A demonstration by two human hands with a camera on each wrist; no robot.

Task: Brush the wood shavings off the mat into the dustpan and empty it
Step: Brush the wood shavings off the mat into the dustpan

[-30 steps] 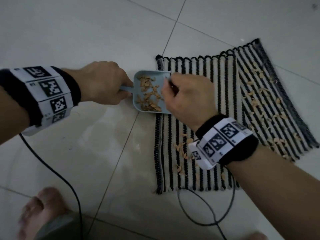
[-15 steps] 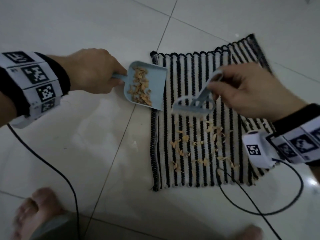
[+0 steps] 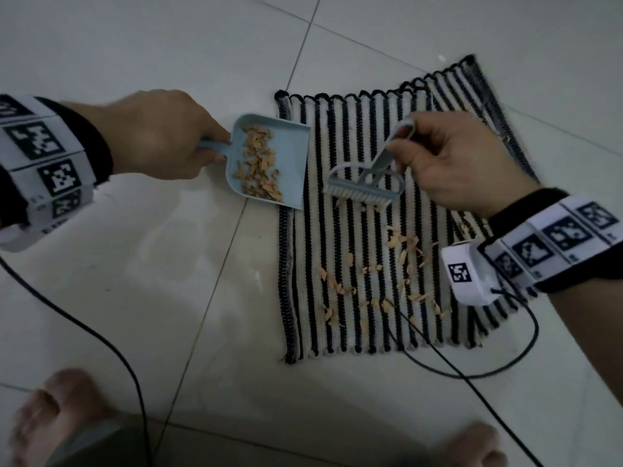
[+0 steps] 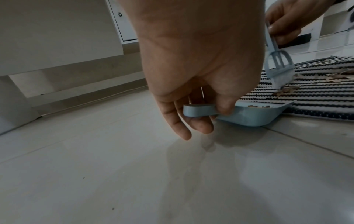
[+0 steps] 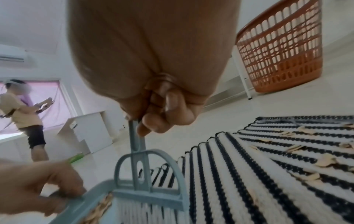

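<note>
Brush [image 3: 365, 190]: pinched by the right hand [image 3: 462, 163], now withdrawn from the dustpan [image 3: 269, 160] to the mat [image 3: 340, 332]; another sweep is indicated. Dustpan handle is gripped in the left hand [image 3: 158, 133] at the mat's edge; shavings [image 3: 381, 281] remain unswept.

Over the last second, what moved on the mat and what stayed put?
The right hand swung the brush away from the dustpan, out over the mat toward the loose shavings. The left hand keeps its grip on the dustpan's handle; the pan stays at the mat's left edge, still loaded.
</note>
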